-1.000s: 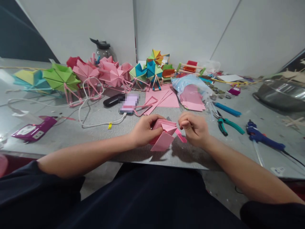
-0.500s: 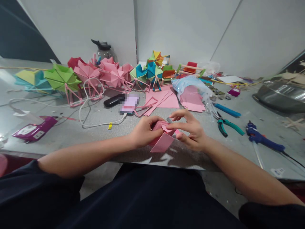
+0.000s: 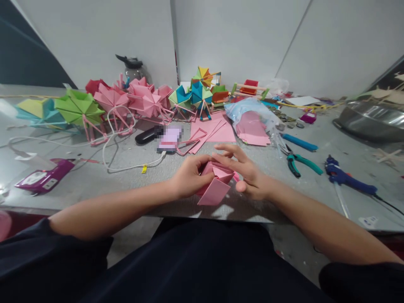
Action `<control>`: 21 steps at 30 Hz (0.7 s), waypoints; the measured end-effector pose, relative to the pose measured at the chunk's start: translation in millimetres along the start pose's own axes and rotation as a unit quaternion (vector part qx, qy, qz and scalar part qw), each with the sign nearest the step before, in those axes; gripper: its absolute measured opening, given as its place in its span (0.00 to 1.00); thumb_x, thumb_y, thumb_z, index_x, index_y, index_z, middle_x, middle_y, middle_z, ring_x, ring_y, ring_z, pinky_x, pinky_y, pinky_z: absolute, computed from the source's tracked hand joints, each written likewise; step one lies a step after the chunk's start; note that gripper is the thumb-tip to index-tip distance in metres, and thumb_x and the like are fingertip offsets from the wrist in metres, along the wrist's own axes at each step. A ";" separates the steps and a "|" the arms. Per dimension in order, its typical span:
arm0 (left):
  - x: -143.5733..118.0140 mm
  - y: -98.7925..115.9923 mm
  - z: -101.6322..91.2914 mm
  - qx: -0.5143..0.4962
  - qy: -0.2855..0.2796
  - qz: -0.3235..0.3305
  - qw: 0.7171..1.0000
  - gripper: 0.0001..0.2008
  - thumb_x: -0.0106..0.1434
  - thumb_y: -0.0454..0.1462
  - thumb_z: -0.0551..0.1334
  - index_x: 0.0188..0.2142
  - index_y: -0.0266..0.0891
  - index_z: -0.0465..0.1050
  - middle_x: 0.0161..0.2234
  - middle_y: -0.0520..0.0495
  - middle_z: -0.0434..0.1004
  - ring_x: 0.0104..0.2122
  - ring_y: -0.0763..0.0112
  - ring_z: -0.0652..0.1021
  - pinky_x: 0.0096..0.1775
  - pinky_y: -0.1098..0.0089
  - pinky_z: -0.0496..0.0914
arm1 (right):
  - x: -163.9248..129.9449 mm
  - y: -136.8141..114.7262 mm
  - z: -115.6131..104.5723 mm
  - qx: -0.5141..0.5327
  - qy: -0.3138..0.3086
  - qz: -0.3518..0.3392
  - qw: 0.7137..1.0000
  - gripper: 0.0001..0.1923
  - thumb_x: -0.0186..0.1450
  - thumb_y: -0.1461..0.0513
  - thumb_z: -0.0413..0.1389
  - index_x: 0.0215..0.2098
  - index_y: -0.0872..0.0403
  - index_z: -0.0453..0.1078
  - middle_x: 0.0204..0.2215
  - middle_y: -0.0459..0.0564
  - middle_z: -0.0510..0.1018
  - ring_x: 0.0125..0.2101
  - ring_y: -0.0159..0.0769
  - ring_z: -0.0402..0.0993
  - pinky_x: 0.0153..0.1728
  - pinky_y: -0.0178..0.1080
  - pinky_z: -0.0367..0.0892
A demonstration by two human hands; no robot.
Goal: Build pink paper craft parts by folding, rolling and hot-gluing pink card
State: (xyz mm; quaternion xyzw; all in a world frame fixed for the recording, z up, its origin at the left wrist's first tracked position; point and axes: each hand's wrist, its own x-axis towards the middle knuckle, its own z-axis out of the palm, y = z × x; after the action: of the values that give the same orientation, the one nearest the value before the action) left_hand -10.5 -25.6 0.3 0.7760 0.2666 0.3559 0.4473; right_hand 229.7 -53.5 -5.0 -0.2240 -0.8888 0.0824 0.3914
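Grey tabletop (image 3: 303, 193): folded pink paper (image 3: 214, 192) partly hidden by left hand (image 3: 192, 176).

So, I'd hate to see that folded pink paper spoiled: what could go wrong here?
The folded pink paper might crease or slip, with the left hand gripping it and the right hand at its upper edge.
The white cable loops in front of a pink paper model; a tug might topple it.
The blue glue gun lies beyond the right forearm; if hot, which doesn't show, it could burn a stray arm.
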 end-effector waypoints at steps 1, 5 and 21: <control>-0.4 0.5 0.1 -0.009 -0.001 -0.004 1.000 0.10 0.67 0.40 0.68 0.43 0.36 0.83 0.36 0.47 0.84 0.32 0.70 0.78 0.34 0.71 0.72 | 0.4 -0.4 0.0 0.004 0.013 0.005 1.000 0.40 0.80 0.33 0.42 0.82 0.38 0.59 0.72 0.59 0.66 0.65 0.53 0.72 0.63 0.60 0.74; -0.2 0.8 0.6 -0.033 -0.002 -0.021 0.999 0.11 0.66 0.40 0.70 0.44 0.36 0.84 0.37 0.45 0.86 0.35 0.68 0.81 0.36 0.71 0.74 | 1.3 -3.5 -2.6 -0.001 0.066 0.017 0.998 0.33 0.80 0.36 0.46 0.71 0.42 0.73 0.64 0.59 0.73 0.63 0.54 0.73 0.61 0.61 0.75; 1.9 -2.2 -0.1 -0.014 0.006 -0.034 0.999 0.14 0.66 0.46 0.71 0.40 0.36 0.82 0.32 0.48 0.83 0.31 0.69 0.78 0.32 0.72 0.69 | -0.8 0.5 -0.9 -0.046 0.035 -0.039 0.998 0.30 0.81 0.38 0.47 0.73 0.34 0.72 0.66 0.55 0.71 0.55 0.49 0.75 0.57 0.57 0.74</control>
State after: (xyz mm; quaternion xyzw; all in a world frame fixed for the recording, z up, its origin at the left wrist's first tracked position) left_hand -9.6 -23.2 -0.9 0.7576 0.2909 0.3490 0.4687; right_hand 231.0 -53.4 -5.0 -0.2095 -0.8853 0.0180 0.4148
